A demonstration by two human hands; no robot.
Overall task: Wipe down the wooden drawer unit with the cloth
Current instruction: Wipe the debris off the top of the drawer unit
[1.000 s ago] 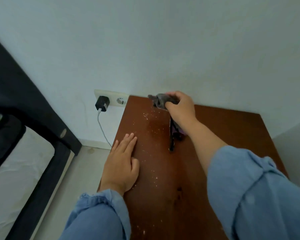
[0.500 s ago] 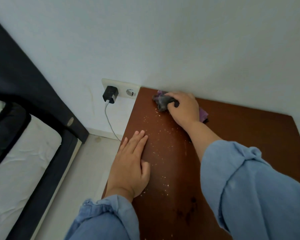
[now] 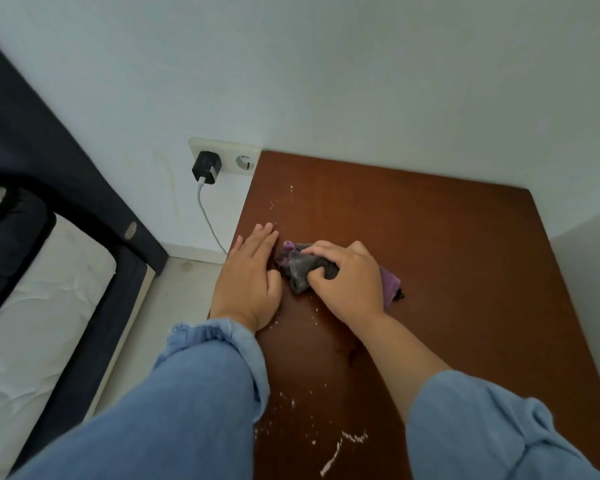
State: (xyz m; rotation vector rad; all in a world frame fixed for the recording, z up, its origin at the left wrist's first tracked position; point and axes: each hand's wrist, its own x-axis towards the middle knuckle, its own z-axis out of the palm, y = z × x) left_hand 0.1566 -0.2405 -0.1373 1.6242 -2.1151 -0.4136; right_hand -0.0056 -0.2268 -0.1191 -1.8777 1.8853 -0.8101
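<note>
Wooden drawer unit [image 3: 430, 237], one cloth [image 3: 300, 270], two hands

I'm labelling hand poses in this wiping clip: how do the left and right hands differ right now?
The left hand lies flat and open, palm down, holding nothing; the right hand is curled around the bunched grey and purple cloth. The left sits at the unit's left edge, the right further in. Both rest on the wooden top and wear rolled blue sleeves.
</note>
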